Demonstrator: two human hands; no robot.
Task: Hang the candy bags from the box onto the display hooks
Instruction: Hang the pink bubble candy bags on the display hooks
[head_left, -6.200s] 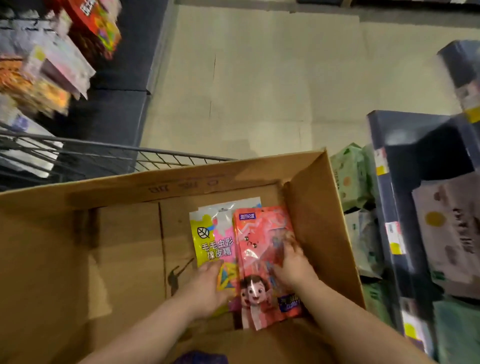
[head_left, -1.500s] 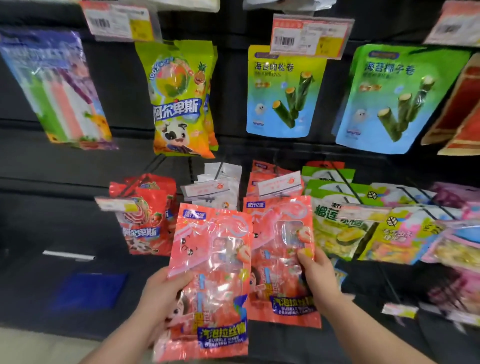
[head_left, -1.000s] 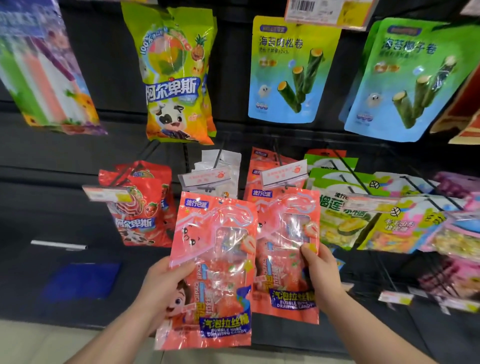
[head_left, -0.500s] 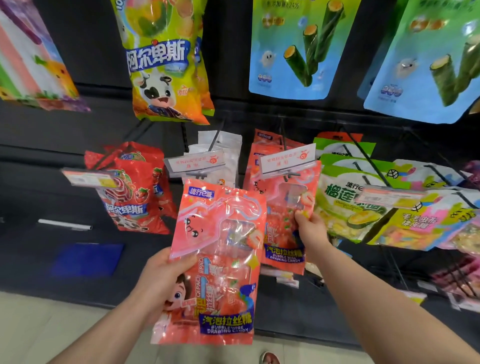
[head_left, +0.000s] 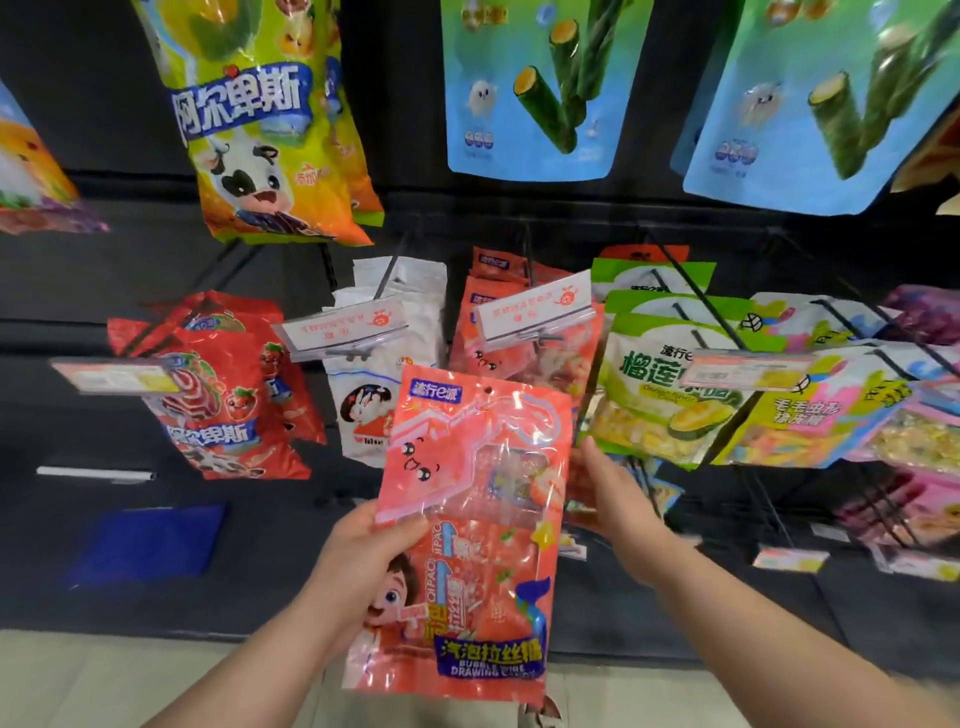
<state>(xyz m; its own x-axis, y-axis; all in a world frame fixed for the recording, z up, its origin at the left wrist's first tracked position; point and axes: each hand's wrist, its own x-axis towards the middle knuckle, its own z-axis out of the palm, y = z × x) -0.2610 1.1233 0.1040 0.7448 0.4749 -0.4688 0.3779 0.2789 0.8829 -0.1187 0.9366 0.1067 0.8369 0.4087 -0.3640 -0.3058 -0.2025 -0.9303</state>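
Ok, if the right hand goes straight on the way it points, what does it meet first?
Probably the hung pink bags: the right hand points up-left at them. Its fingertips are hidden behind the held bag, so it may already touch one.

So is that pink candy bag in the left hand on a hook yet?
Not hung. The left hand grips the pink candy bag in front of the hung pink bags, its top edge free.

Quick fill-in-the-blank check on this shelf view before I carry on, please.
The left hand holds the pink candy bag by its ___ edge.
The cow-print bag hangs ___ the red bags.
The durian bags hang to the ___ of the hung pink bags.
Missing: left; above; right.
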